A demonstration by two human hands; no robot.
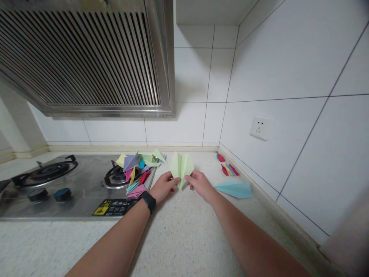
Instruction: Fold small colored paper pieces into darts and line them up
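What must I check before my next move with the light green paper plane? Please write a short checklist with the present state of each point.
1. Left hand grips the light green paper plane: ok, at its near left side.
2. Right hand grips it too: ok, at its near right side.
3. Light blue paper plane clear of the right forearm: cannot tell; they meet in this view.
4. Right burner free of paper: not ok, colourful folded papers lie over it.
5. Stove knobs off: cannot tell.
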